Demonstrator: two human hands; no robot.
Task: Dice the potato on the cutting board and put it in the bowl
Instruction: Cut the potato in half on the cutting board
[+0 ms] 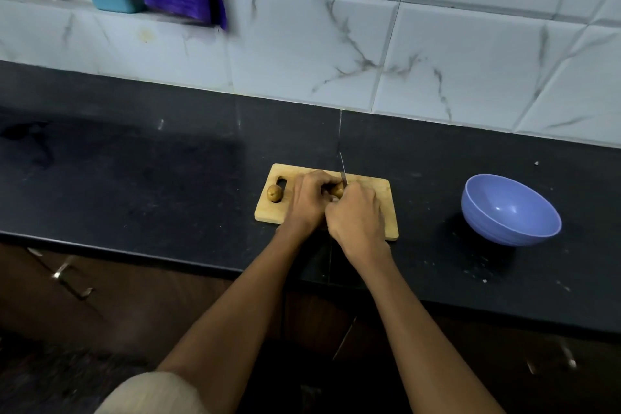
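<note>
Head view, single frame. Right hand (358, 217) curled round the handle of a slim steel-bladed knife (342, 166); the handle itself is hidden in the fist, and the blade points away from the hand, standing over a small brown-skinned potato (337, 191). Left hand (311, 198), touching the right, grips that potato from its other side, fingers bent over the top, just beside the blade. Both sit on a pale rectangular wooden cutting board (383, 193). Left of the left hand, by the board's handle slot, lies a second small round potato (274, 193), whole as far as I can tell. Well to the right of the right hand: a round lilac plastic bowl (510, 210) on the black stone table (151, 171), nothing visible inside.

Risks (judgement): a round potato may roll under the blade; left fingertips lie close to the cut line; the board could slide.

Writing or brands: none legible.
</note>
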